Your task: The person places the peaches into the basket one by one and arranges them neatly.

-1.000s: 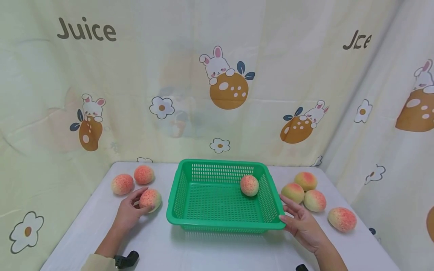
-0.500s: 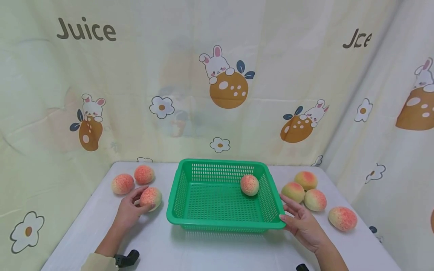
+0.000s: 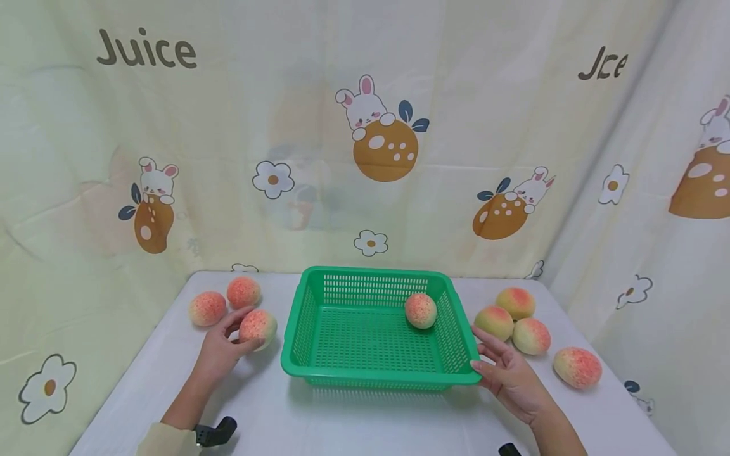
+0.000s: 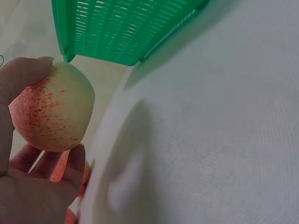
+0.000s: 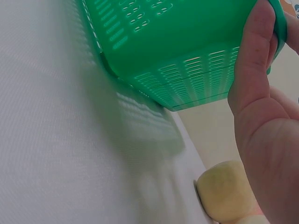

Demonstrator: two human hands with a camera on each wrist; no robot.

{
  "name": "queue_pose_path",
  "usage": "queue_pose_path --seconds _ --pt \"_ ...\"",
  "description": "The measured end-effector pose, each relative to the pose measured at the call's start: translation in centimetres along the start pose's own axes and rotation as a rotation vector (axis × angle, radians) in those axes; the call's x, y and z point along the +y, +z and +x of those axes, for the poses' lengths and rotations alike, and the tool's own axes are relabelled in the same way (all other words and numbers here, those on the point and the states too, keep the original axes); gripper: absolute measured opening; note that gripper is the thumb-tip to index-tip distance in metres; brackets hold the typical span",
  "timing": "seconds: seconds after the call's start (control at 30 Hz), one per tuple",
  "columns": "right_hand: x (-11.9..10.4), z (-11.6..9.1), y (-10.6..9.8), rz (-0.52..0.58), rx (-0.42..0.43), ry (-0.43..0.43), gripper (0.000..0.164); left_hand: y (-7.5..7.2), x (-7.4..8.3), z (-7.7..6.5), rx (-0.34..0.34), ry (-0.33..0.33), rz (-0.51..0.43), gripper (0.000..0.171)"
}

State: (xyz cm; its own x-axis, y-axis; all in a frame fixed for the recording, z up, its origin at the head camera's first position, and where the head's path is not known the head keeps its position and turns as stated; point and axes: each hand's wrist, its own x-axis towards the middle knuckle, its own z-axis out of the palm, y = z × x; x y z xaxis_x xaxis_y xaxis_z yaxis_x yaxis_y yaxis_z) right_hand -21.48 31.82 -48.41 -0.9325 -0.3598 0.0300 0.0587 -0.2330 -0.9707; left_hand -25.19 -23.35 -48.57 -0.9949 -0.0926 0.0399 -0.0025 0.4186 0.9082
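Observation:
My left hand holds a pink-and-cream peach between thumb and fingers, left of the green basket. In the left wrist view this peach is above the white table, its shadow falling on the cloth. My right hand grips the basket's near right corner, the thumb pressed to the rim in the right wrist view. A single peach lies inside the basket, toward its right side.
Two peaches, one reddish and one paler, lie at the table's left back. Several more, among them a yellow one and a pink-speckled one, lie right of the basket. A printed curtain stands behind the table.
The left hand has lifted the peach slightly and moved it a little toward the basket. The right hand and the basket have stayed put.

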Motion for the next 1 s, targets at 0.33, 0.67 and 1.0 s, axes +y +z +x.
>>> queue_pose_path --seconds 0.33,0.67,1.0 --pt "-0.2 -0.1 0.2 -0.002 0.000 0.004 0.071 -0.2 1.2 -0.2 -0.009 0.031 0.000 0.073" --pt "-0.1 -0.1 0.0 -0.012 0.013 0.008 0.070 -0.3 3.1 -0.4 -0.007 0.102 -0.031 0.074" --pt "0.0 0.0 0.0 -0.002 0.006 0.001 0.070 0.0 5.5 -0.4 -0.007 0.095 -0.017 0.073"
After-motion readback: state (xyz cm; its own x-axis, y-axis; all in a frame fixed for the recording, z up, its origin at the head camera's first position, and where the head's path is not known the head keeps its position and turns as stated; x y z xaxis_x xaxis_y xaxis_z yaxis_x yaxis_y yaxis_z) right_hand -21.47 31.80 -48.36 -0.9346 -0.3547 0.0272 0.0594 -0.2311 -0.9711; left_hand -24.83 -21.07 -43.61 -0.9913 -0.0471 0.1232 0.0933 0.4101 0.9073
